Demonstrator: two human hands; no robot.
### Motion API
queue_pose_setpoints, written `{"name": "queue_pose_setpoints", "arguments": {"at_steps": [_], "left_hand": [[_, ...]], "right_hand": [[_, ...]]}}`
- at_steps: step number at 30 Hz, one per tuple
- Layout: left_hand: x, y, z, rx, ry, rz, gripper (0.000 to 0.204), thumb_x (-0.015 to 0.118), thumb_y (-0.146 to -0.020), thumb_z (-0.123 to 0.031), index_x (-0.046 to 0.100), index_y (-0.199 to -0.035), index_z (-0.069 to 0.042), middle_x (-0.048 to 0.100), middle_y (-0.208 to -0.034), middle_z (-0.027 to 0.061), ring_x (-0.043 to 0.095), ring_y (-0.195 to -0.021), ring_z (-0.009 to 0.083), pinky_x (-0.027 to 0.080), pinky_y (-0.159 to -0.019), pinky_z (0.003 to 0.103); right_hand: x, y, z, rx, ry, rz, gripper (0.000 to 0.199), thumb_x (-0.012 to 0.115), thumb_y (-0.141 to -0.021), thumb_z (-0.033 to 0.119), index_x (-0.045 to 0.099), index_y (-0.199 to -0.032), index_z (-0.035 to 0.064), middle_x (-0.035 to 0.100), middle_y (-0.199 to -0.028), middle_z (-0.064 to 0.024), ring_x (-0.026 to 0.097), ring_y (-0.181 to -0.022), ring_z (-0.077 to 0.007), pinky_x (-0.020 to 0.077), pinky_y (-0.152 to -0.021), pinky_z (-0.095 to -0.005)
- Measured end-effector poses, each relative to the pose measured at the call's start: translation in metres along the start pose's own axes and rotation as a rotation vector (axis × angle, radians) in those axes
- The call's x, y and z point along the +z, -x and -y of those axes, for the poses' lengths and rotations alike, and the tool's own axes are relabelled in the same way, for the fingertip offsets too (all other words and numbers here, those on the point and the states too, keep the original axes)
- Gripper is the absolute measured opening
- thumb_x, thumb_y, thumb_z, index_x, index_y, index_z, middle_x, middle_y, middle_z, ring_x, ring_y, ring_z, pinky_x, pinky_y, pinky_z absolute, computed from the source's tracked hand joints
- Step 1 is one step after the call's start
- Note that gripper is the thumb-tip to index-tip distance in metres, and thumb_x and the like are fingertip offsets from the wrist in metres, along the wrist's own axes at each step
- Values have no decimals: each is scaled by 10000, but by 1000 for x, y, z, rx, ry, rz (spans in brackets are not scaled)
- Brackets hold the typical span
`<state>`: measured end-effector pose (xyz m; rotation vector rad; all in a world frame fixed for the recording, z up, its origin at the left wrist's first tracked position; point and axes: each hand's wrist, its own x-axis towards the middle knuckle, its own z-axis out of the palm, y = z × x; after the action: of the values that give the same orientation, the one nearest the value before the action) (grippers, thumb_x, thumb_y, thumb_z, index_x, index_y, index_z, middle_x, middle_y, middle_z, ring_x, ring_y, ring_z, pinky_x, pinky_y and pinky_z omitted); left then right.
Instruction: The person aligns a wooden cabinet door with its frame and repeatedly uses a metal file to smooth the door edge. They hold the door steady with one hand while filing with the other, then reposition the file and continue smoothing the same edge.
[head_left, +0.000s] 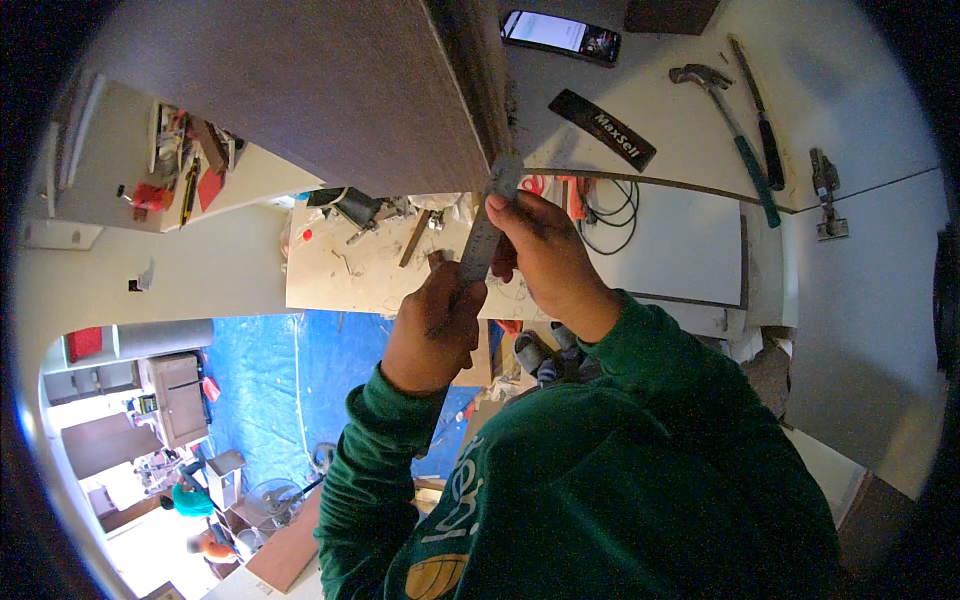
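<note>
Both my hands grip a grey steel ruler (479, 250) with fine markings. Its far end meets the lower corner of a large dark brown wooden panel (330, 90). My left hand (433, 328) is wrapped around the near end of the ruler in a fist. Farther up and to the right, my right hand (550, 255) pinches the ruler, with the thumb lying along it near the panel. Part of the right fingers is hidden behind the ruler and hand.
A phone (562, 38), a dark lettered strip (603, 130), a claw hammer (735, 135), a long black-handled tool (762, 130) and a metal hinge (828, 195) lie far right. At left are a cutter (190, 190) and scraps. Below, a blue sheet (250, 385) covers the floor; two people are in the distance.
</note>
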<state>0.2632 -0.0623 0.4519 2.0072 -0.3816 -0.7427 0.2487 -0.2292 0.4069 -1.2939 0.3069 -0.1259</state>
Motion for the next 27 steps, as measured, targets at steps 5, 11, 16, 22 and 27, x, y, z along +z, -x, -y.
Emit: {"name": "queue_pose_setpoints", "arguments": {"at_steps": [5, 11, 16, 22, 27], "left_hand": [[2, -2, -1, -86, 68, -54, 106, 532, -1004, -192, 534, -980, -89, 499, -599, 11, 499, -445, 120, 400, -381, 280], [9, -28, 27, -199, 33, 86, 210, 484, -1024, -241, 511, -1005, -33, 518, -568, 51, 520, -439, 133, 439, -408, 321], [37, -44, 93, -93, -54, 13, 168, 492, -1002, -191, 499, -972, -26, 580, -626, 217, 626, -535, 383, 473, -458, 458], [25, -9, 31, 134, -24, -91, 84, 523, -998, -150, 487, -950, -91, 499, -586, 3, 480, -446, 104, 399, -389, 279], [18, -3, 6, 76, 16, -107, 111, 520, -1005, -176, 471, -958, -89, 501, -585, 2, 485, -443, 115, 401, -388, 278]], "right_hand": [[4, -12, -16, -139, 13, -11, 383, 500, -1016, 340, 559, -817, 19, 546, -617, -90, 538, -491, -202, 437, -504, -370], [-5, -18, -65, 118, -181, -77, 346, 540, -997, 360, 565, -837, 54, 542, -637, -41, 522, -521, -154, 409, -486, -314], [-13, -18, -102, 285, -123, -44, 335, 554, -995, 358, 558, -832, 65, 538, -637, -32, 517, -538, -135, 406, -494, -287], [-10, -4, -37, -30, 124, -49, 370, 505, -1017, 395, 565, -895, 52, 552, -682, -40, 531, -540, -126, 428, -506, -279], [3, -7, -6, 20, 41, -36, 412, 487, -1016, 417, 588, -907, 33, 563, -662, -61, 552, -468, -155, 457, -451, -308]]}}
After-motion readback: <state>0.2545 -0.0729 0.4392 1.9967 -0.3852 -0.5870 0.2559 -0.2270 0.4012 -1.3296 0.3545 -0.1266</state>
